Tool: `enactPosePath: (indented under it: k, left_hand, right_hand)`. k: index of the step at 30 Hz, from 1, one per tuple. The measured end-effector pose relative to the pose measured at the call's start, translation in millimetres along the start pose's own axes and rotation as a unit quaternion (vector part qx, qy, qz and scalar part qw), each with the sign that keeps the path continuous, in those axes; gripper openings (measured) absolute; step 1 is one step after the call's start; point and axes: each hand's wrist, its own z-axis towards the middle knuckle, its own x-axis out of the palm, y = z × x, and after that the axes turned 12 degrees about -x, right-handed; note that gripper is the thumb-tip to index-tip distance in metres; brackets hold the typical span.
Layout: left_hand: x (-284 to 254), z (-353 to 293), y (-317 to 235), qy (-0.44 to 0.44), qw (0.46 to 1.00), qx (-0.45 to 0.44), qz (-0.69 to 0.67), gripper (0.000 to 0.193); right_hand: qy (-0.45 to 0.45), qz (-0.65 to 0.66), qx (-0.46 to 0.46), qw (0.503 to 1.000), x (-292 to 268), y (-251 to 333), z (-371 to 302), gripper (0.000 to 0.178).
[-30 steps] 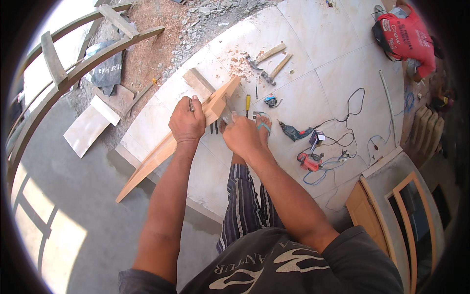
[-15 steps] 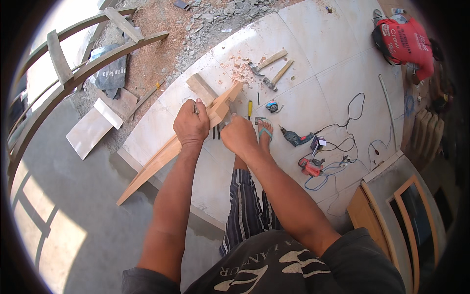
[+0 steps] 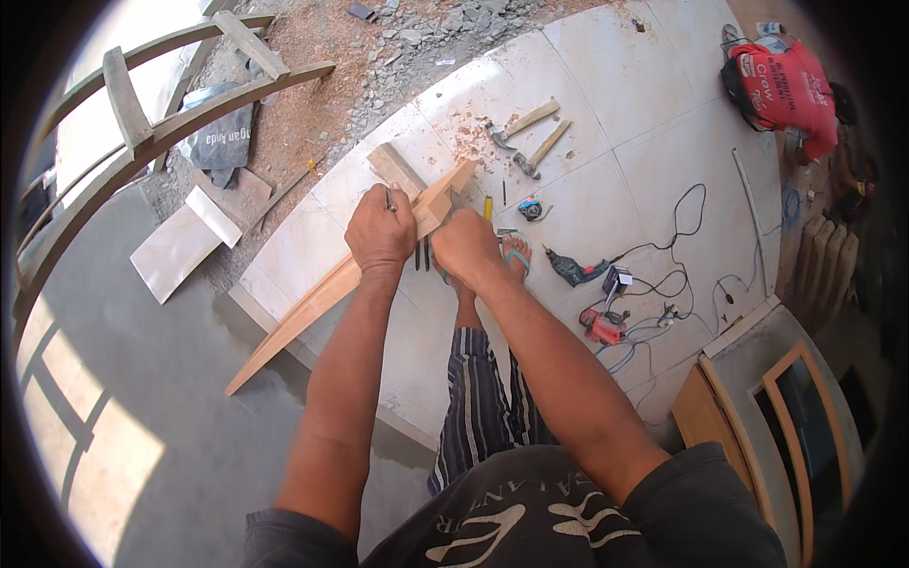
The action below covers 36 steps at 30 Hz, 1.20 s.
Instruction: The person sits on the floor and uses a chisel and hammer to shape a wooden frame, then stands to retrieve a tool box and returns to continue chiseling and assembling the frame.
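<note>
A long, pale wooden beam [image 3: 312, 305] runs slantwise from the lower left to a pointed far end, with a thicker block [image 3: 435, 208] beside my hands. My left hand [image 3: 381, 232] is closed against the beam; a small metal tip shows at its thumb, but the thing it belongs to is hidden. My right hand [image 3: 467, 248] makes a fist at the near right side of the block. A grey metal piece [image 3: 455, 202] juts from that fist toward the wood, its kind unclear. Under the beam's far part lies a short, greyer timber [image 3: 396, 168].
Two hammers [image 3: 525, 123] lie near wood chips, with a tape measure [image 3: 531, 210] closer. To the right are a drill [image 3: 573, 269], a red power tool [image 3: 602, 327] and loose cords. A person in red [image 3: 784, 87] bends at far right. A curved wooden frame [image 3: 189, 118] stands left.
Both hands have shifted slightly away from me, staying at the block. The view has moved a little, and more of my feet shows below the beam.
</note>
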Motion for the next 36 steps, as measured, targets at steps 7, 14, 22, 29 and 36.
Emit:
enactPosePath:
  k: [7, 14, 22, 29, 36]
  left_hand:
    - [-3, -12, -2, 0.019, 1.0, -0.02, 0.005, 0.034]
    - [-4, -8, 3, 0.02, 1.0, -0.019, -0.004, 0.037]
    - [-1, -8, 3, 0.02, 0.999, -0.009, -0.024, 0.041]
    - [2, -8, 4, 0.014, 1.0, -0.006, -0.008, 0.04]
    - [0, -10, 0, 0.027, 0.999, -0.024, 0.002, 0.04]
  right_hand:
    - [-0.007, 0.024, 0.026, 0.999, -5, 6, 8, 0.036]
    - [0.025, 0.049, -0.035, 0.998, 12, -108, 25, 0.042]
    - [-0.139, 0.042, -0.044, 0.988, -11, -89, -23, 0.044]
    - [-0.031, -0.017, -0.031, 0.999, -6, -36, -27, 0.04]
    - [0.023, 0.003, 0.005, 1.0, -29, -11, -21, 0.049]
